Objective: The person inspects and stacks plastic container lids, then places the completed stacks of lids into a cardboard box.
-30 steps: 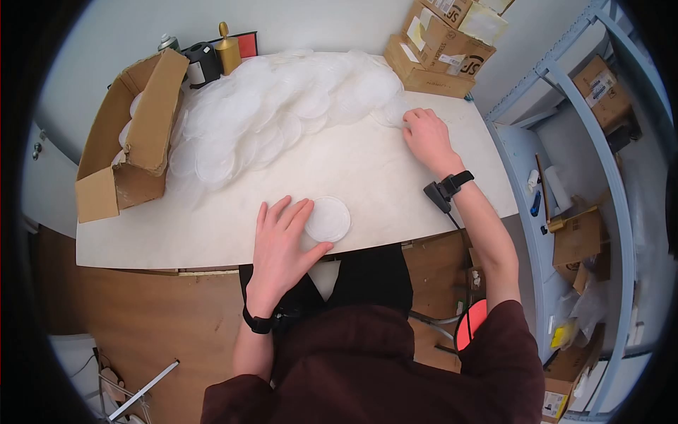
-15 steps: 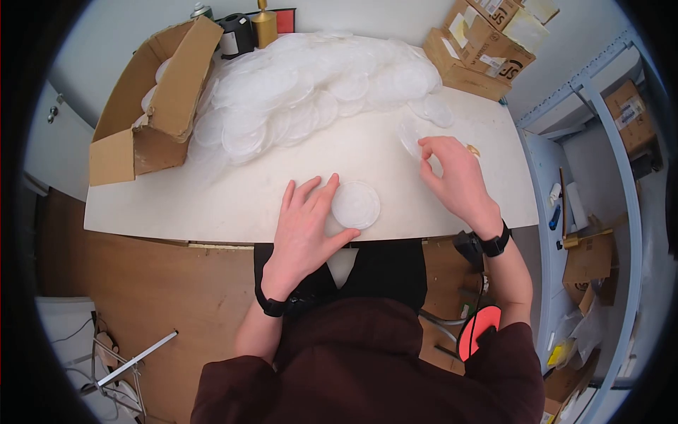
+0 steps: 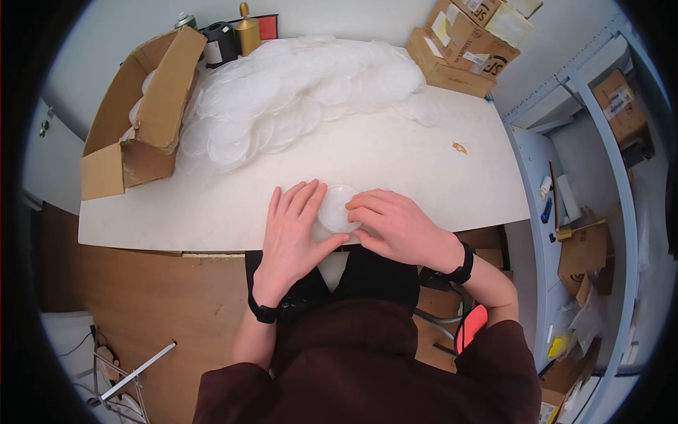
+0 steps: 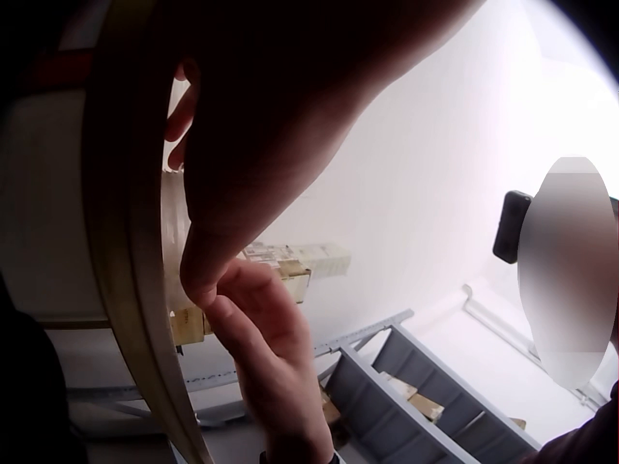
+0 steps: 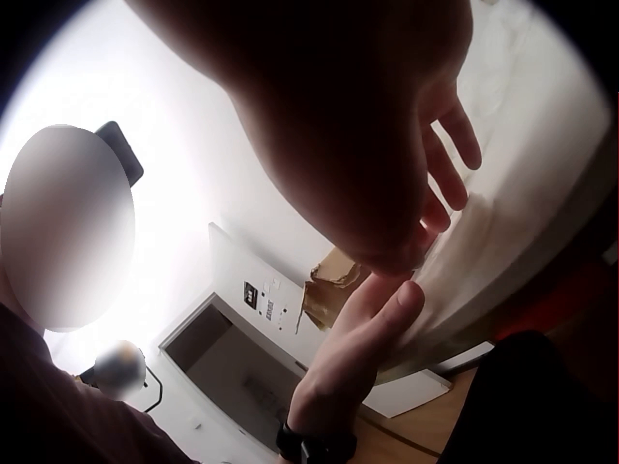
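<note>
A thin, round translucent plastic disc lies flat near the table's front edge, between the two hands in the head view. My left hand rests beside it on the left, fingers straight and spread, with fingertips and thumb right at the rim. From the right, my right hand reaches over the disc, its fingers curled onto the right part and the thumb near the front rim. Behind them, a large heap of similar discs spreads along the back of the table. In the left wrist view the disc is hidden behind the hands.
On the left stands an open cardboard box with discs inside. Stacked cartons stand at the back right, near blue-grey shelving. A black container and a gold bottle stand behind the heap. The table has a brown mark.
My right hand has picked a disc from the heap's right end and brought it left and toward me, to the disc by my left hand. The left hand stays at the rim.
</note>
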{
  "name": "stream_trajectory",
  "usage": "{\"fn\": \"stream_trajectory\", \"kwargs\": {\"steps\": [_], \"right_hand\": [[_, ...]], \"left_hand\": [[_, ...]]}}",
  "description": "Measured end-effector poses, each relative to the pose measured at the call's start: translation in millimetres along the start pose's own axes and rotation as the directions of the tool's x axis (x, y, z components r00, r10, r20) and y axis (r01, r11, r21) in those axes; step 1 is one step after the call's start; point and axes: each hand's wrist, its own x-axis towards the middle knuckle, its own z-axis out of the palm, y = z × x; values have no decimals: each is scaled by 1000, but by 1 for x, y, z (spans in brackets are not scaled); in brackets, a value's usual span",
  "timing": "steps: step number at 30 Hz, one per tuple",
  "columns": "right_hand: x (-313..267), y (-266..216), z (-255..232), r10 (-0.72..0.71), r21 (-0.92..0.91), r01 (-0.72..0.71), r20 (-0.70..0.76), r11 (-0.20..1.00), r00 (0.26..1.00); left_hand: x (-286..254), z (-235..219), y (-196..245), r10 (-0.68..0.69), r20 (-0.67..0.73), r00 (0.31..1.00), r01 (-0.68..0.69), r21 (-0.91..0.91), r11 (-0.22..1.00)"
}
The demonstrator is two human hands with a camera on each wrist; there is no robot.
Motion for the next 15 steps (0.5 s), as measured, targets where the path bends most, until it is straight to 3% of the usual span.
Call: {"fn": "stream_trajectory", "kwargs": {"steps": [2, 5, 7, 8, 10, 15], "right_hand": [[4, 15, -12, 111, 96, -109, -18, 989, 994], [11, 74, -34, 313, -130, -338, -177, 932, 933], [10, 127, -37, 304, -319, -408, -329, 855, 894], [7, 151, -38, 304, -317, -409, -333, 855, 893], [2, 188, -38, 447, -472, -544, -311, 693, 839], [-4, 199, -41, 470, -505, -552, -293, 663, 832]], "left_hand": [[1, 1, 0, 13, 4, 1000, -13, -22, 1000], [0, 2, -2, 18, 32, 999, -19, 25, 1000], [-1, 1, -3, 32, 13, 999, -32, 3, 999], [-1, 0, -2, 35, 13, 999, -35, 7, 999], [1, -1, 0, 28, 9, 1000, -28, 25, 999], [0, 2, -2, 17, 31, 999, -17, 19, 1000]]}}
